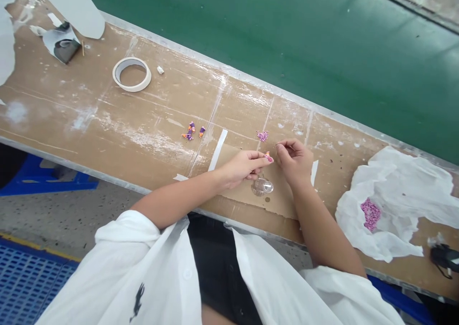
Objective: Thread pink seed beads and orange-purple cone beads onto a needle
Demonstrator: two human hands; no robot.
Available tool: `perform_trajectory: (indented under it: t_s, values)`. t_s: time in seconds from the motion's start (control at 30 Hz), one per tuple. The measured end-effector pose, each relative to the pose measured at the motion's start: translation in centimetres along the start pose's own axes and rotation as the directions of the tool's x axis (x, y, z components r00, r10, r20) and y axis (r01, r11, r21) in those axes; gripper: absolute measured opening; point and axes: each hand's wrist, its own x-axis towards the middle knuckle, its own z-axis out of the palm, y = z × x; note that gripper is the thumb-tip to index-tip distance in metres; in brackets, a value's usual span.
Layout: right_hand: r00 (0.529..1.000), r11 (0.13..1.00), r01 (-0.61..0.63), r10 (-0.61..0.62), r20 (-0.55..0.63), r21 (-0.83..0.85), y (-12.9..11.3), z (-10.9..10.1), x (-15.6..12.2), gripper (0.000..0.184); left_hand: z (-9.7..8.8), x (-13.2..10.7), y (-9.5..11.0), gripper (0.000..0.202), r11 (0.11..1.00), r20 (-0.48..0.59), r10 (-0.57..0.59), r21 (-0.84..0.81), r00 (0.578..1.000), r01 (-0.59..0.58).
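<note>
My left hand [244, 166] pinches a tiny orange, white and pink figure [267, 155] between thumb and fingertips. Just to its right, my right hand [297, 163] is closed with thumb and forefinger pressed together; whatever may be in that pinch is too small to make out. Under the hands lies a piece of brown cardboard [247, 201], held by white tape strips [218, 149]. A small clear rounded plastic piece [263, 186] sits on it below my left hand. Beyond the hands is a little heap of pink-and-white bits [263, 136]. Several purple-and-orange figures [190, 131] lie to the left.
A roll of masking tape [118, 78] lies at the back left, near a dark-and-white object [61, 42]. On the right, crumpled white paper [394, 181] holds more pink bits [370, 214]. A black object [444, 258] lies at the right edge. A green surface [272, 38] borders the table's far side.
</note>
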Motion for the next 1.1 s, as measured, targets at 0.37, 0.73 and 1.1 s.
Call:
perform_trajectory:
  t_s: [0.37,0.73,1.1]
  values:
    - [0.998,0.915,-0.016,-0.012,0.068,0.403,-2.7,-0.1,-3.2,0.013,-0.1,0.0,-0.2,0.047,0.998,0.004,0.063,0.001,0.998,-0.063]
    - [0.912,0.907,0.41,-0.407,-0.056,0.097,-1.4,-0.8,-6.4,0.019,0.1,0.0,-1.2,0.048,0.992,0.151,0.049,0.11,0.987,-0.066]
    - [0.907,0.908,0.416,-0.411,-0.091,0.046,-3.2,-0.4,-6.9,0.018,-0.1,0.1,-1.4,0.035,0.901,0.124,0.288,0.299,0.949,-0.313]
